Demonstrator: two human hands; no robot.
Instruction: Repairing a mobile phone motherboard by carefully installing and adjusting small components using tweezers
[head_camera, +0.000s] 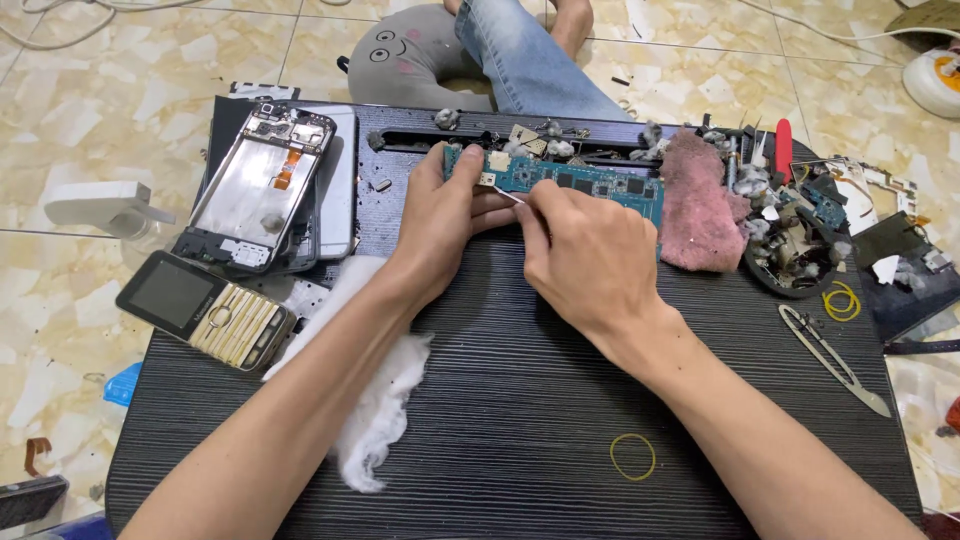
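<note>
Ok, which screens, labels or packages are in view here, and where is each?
Keypad phone: table's left edge, rectangular, dark blank screen, gold keys.
Opened smartphone: upper left, rectangular frame, pale metal inside, orange ribbon, lying on other phones.
No packages or signs; any labels are too small to tell.

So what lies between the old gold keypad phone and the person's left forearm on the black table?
A strip of white cotton wadding, seen in the head view, partly under the left forearm.

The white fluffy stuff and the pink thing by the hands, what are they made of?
The white fluffy stuff looks like cotton wool: wispy, torn edges, matte. The pink thing seems a fuzzy cloth rag, rough and nubbly, maybe towelling.
</note>
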